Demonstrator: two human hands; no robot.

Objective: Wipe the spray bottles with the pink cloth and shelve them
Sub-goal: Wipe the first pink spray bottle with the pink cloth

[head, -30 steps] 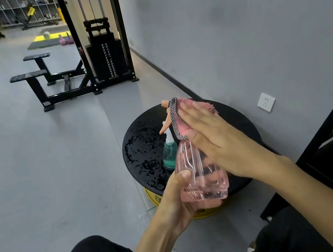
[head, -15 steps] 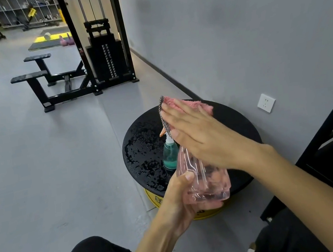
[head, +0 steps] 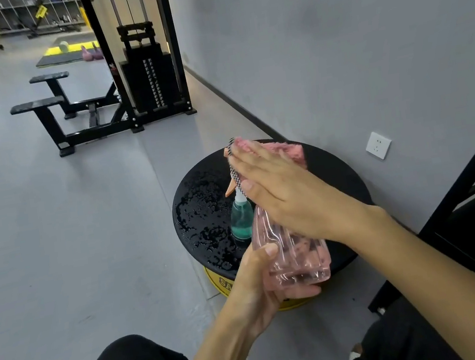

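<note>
Small teal spray bottle (head: 241,220) stands on wet round black worktop (head: 196,204).
The left hand (head: 255,288) grips clear pink plastic bottle (head: 294,251); right hand (head: 288,197), fingers (head: 257,158) straight, presses fuzzy pink cloth (head: 287,149) atop.

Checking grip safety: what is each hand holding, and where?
Left hand grips the pink spray bottle at its base; right hand presses the pink cloth against its top.

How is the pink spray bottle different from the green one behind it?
The pink spray bottle is held tilted in the left hand; the green bottle stands upright on the wet black stand. The right hand presses the pink cloth on the pink spray bottle; nothing touches the green bottle. Both are see-through plastic.
</note>
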